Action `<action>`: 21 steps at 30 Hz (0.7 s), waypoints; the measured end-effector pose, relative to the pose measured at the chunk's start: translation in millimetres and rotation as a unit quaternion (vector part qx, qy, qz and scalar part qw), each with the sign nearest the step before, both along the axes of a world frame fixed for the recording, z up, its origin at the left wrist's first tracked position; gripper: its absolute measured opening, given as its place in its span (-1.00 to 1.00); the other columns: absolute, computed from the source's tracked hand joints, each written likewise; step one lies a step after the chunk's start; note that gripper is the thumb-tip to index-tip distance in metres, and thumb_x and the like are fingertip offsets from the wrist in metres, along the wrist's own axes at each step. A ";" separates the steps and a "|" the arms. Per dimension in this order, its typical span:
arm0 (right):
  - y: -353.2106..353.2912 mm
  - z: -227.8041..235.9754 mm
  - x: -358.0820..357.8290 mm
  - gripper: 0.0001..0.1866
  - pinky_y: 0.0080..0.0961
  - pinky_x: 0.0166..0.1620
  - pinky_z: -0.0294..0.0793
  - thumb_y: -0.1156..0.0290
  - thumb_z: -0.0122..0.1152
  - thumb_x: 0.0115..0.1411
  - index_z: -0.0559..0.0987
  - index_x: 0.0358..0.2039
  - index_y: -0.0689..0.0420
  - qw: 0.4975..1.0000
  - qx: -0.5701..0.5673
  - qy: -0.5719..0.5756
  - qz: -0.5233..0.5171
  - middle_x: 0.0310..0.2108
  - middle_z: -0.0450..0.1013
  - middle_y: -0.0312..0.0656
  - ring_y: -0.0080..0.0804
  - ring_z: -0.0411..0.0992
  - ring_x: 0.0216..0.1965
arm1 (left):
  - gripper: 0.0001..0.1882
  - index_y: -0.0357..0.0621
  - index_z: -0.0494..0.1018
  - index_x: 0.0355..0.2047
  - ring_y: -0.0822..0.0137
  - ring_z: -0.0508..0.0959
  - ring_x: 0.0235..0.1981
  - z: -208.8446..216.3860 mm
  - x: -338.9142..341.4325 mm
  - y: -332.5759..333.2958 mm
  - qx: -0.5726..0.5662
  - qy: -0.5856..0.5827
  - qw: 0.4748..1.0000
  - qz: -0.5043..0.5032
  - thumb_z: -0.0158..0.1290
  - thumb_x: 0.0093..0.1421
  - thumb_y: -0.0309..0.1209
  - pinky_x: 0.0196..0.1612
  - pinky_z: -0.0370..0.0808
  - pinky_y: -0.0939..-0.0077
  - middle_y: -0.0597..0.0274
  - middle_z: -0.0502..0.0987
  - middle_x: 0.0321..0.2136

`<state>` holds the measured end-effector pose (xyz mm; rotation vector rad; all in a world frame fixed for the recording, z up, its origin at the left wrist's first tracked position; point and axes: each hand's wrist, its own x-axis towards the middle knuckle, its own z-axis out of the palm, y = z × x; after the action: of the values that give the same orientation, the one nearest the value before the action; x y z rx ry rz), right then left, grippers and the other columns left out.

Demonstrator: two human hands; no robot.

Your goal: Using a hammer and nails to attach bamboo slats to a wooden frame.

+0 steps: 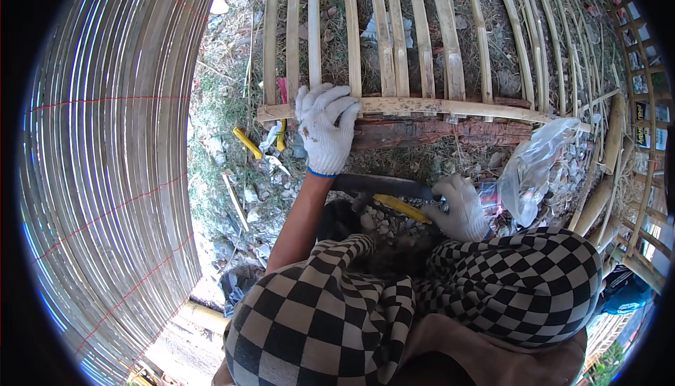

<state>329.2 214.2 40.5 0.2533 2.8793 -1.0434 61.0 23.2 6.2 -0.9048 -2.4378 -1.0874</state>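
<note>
My left hand [327, 133], in a white knit glove, has its fingers bent over the near end of a pale bamboo slat [314, 34], where it meets a bamboo crosspiece [422, 106]. Beneath the crosspiece lies a reddish-brown piece of wood [436, 133]. Low and to the right, my right hand [464, 209], also gloved, is closed at the end of a machete whose dark blade [387, 185] points left; its handle is hidden by the glove. Just below the blade, close to my right thumb, lies a yellow-handled hammer [402, 208], its dark head partly covered.
A tall screen of thin bamboo strips [126, 147] bound with red string stands on the left. Yellow pieces [247, 143] lie on the littered ground near my left hand. A clear plastic bag [531, 175] and thick bamboo poles [598, 200] are at the right.
</note>
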 end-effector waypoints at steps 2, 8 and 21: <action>-11.1 17.1 -5.4 -0.47 0.04 -0.01 0.58 0.13 0.49 0.17 0.56 0.04 0.15 0.991 -0.015 -0.117 0.060 -0.12 0.61 0.06 0.12 0.61 -0.05 | -0.89 0.01 0.73 -0.32 0.07 0.62 0.09 -0.6 -1.6 -2.5 0.008 0.007 1.000 -0.002 0.42 0.13 -0.40 0.42 0.30 -0.13 0.31 0.72 -0.12; -11.9 15.0 -9.3 -0.54 0.08 -0.12 0.63 0.08 0.26 0.36 0.49 0.04 0.19 0.940 -0.052 -0.321 0.102 -0.29 0.64 0.18 0.22 0.66 -0.18 | -0.87 0.03 0.73 -0.31 0.07 0.62 0.08 0.3 -2.9 -2.1 0.001 0.005 1.000 -0.012 0.43 0.11 -0.38 0.41 0.32 -0.13 0.32 0.72 -0.12; 73.9 70.5 -23.2 -0.50 -0.23 -0.06 0.61 0.09 0.29 0.42 0.57 0.21 0.15 0.890 -0.176 -0.395 0.141 -0.22 0.67 0.05 -0.09 0.70 -0.18 | -0.90 -0.02 0.76 -0.32 0.10 0.63 0.08 1.7 -3.5 -3.8 0.004 -0.006 1.000 -0.012 0.41 0.13 -0.39 0.41 0.32 -0.06 0.27 0.74 -0.13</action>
<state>306.0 288.2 111.0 0.1698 1.8977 -1.0560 57.5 19.3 7.9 -0.9301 -2.4361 -1.1131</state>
